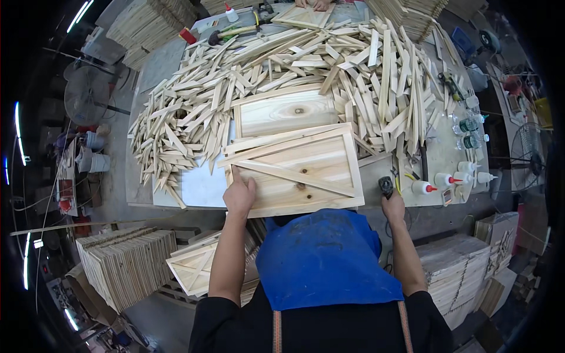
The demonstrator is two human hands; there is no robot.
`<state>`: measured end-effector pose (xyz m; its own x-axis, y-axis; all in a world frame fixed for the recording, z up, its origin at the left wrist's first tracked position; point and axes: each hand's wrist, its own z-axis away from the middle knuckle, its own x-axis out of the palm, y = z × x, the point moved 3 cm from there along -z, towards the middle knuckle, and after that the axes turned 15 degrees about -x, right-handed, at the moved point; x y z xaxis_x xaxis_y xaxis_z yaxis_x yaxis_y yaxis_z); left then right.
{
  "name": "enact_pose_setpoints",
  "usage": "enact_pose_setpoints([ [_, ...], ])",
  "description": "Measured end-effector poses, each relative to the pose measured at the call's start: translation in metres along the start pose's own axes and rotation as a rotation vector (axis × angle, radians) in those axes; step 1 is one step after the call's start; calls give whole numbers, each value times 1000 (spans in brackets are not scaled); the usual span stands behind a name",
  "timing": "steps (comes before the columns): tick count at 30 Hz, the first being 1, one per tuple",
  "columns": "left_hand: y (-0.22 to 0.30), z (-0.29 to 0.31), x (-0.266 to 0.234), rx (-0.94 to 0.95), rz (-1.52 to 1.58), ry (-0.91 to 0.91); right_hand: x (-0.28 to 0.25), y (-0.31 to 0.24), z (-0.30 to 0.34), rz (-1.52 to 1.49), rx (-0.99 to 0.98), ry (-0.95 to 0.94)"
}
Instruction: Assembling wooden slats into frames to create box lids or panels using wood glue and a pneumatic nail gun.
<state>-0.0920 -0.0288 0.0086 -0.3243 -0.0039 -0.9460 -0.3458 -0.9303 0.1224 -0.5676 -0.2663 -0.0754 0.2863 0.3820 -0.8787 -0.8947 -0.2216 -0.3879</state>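
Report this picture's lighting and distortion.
In the head view: corners go black; the table bows outward at its right side; lamps at the left glare white; the panel is brightly lit, its knots clear; the left fan is dim, details murky.

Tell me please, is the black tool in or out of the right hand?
In: the right hand is closed around the black tool, whose far end sticks out.

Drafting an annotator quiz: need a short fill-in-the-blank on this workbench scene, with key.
The left hand touches the front framed wooden panel near its ____ end.
The dark tool in the right hand is to the ____ of that panel.
The central strip crosses the panel ____.
The apron is ____.

Missing words: left; right; diagonally; blue.
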Motion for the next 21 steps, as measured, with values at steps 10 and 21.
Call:
enact_pose_setpoints([
  [10, 8, 22, -5, 109, -296, 140, 46, 5, -21, -264, -223, -61],
  [21, 304, 302, -235, 1277, 531, -303, 58, 6, -29, -28, -406, -87],
])
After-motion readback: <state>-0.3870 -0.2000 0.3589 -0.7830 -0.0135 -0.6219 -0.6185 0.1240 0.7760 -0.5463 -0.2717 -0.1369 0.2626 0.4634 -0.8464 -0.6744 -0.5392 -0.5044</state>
